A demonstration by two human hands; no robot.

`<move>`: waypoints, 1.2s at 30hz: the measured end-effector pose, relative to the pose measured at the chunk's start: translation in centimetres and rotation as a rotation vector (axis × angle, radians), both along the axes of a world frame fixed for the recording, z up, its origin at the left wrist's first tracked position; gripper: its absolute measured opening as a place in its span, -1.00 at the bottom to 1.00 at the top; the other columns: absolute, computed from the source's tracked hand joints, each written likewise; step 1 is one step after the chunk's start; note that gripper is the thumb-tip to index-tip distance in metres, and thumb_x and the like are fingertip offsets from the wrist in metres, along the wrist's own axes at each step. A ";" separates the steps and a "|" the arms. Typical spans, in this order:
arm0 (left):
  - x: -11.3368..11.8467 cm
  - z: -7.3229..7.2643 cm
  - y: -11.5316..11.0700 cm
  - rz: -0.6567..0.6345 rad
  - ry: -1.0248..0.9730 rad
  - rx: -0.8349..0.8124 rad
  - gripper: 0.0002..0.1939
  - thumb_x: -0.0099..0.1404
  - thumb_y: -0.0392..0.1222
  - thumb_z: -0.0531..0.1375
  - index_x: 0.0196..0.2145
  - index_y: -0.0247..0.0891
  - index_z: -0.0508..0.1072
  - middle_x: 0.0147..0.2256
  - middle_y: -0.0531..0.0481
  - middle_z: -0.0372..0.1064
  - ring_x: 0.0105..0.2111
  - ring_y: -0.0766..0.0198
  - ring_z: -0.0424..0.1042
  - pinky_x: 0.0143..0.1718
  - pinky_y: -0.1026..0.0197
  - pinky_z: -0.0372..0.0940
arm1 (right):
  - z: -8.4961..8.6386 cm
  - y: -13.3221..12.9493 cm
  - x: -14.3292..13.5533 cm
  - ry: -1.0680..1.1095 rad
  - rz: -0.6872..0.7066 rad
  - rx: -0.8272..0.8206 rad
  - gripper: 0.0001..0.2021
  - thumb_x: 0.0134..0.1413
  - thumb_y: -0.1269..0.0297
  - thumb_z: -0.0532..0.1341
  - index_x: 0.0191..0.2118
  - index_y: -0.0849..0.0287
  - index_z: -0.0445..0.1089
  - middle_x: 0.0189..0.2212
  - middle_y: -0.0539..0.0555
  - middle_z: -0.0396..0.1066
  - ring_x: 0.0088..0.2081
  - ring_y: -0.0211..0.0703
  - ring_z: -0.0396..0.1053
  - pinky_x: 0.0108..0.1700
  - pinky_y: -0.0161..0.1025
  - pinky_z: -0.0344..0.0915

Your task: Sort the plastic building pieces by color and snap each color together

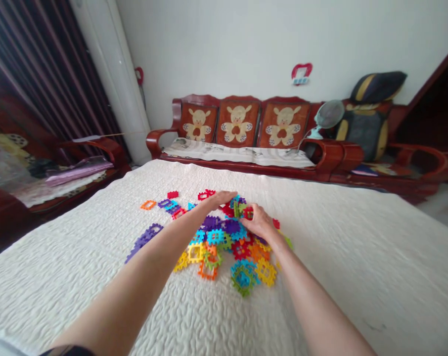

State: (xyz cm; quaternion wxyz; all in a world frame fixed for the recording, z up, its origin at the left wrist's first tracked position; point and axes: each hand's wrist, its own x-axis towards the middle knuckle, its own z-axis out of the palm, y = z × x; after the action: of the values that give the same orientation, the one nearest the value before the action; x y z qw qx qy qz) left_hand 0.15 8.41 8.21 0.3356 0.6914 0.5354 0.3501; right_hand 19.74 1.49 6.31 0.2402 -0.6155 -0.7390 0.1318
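Colourful interlocking plastic pieces lie in a loose pile on a white quilted cover (338,237). My left hand (224,199) reaches over the far side of the pile, fingers stretched to the right above red and blue pieces. Just right of it, my right hand (259,222) has its thumb and fingers apart beside green and red pieces (242,210); whether it grips any is unclear. Nearer me are cyan (215,236), yellow (196,252) and orange (208,271) frames. A row of purple pieces (144,241) lies left, partly behind my left forearm.
An orange frame (148,204) and a red piece (172,195) lie apart at the far left of the pile. Beyond the cover stands a wooden sofa (239,168) with bear cushions. A small fan (330,114) stands at its right end.
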 end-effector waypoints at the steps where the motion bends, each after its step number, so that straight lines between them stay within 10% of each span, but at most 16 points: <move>1: 0.3 0.5 -0.8 -0.013 -0.002 -0.054 -0.62 0.18 0.06 0.16 -0.13 -0.16 0.55 -0.07 -0.12 0.52 -0.11 0.06 0.48 -0.06 -0.01 0.35 | -0.1 -0.4 0.7 -0.003 -0.020 0.003 -0.48 -0.04 0.09 0.28 0.07 0.12 0.27 -0.08 0.19 0.40 -0.08 0.03 0.39 -0.07 -0.09 0.27; 7: -5.1 2.3 -6.1 0.153 -0.156 0.036 -0.46 0.24 0.21 0.04 -0.13 -0.24 0.54 -0.03 -0.13 0.49 0.00 0.07 0.41 0.07 0.06 0.24 | -0.8 -3.3 2.4 0.050 -0.016 0.269 -0.47 -0.03 0.23 0.22 0.11 0.23 0.24 0.05 0.30 0.33 0.10 0.16 0.29 0.08 0.07 0.25; 13: -17.1 -0.8 -12.6 0.766 0.038 0.024 -0.51 0.27 0.11 -0.04 -0.26 -0.28 0.54 -0.30 -0.06 0.53 -0.25 0.17 0.45 -0.25 0.22 0.30 | -0.8 -8.8 -2.2 0.156 0.278 0.514 -0.54 0.03 0.31 0.16 0.10 0.23 0.26 0.06 0.27 0.34 0.11 0.09 0.27 0.14 0.05 0.20; 17: -21.0 -2.9 -17.3 0.886 0.160 -0.065 -0.57 0.27 0.03 -0.03 -0.28 -0.27 0.54 -0.43 -0.07 0.48 -0.31 0.10 0.45 -0.35 0.21 0.24 | -0.8 -12.5 -7.7 0.109 0.465 0.430 -0.55 0.03 0.25 0.20 0.08 0.21 0.29 0.09 0.25 0.32 0.13 0.07 0.24 0.17 0.04 0.13; 25: -18.3 -5.0 -20.0 0.689 0.361 -0.017 -0.63 0.31 -0.06 -0.04 -0.24 -0.19 0.55 -0.24 -0.10 0.53 -0.15 0.09 0.45 -0.17 0.18 0.26 | -3.0 -15.6 -15.6 -0.047 0.500 0.249 -0.45 0.02 0.17 0.26 0.15 0.15 0.23 0.20 0.23 0.18 0.19 0.15 0.10 0.21 0.17 -0.01; 36: -12.3 -5.7 -17.7 0.700 -0.022 0.027 -0.60 0.27 0.05 0.05 -0.13 -0.18 0.54 -0.19 -0.06 0.54 -0.09 0.08 0.46 -0.06 0.12 0.31 | -2.3 -15.0 -14.5 -0.090 0.283 0.209 -0.47 -0.03 0.35 0.22 0.13 0.18 0.22 -0.01 0.24 0.28 0.05 0.14 0.19 0.11 0.11 0.09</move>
State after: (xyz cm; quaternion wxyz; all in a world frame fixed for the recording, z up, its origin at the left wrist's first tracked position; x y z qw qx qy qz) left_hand -12.16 -9.30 2.55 0.1919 0.4664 0.7317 0.4586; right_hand 5.29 -13.50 4.03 0.2487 -0.4822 -0.8379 0.0590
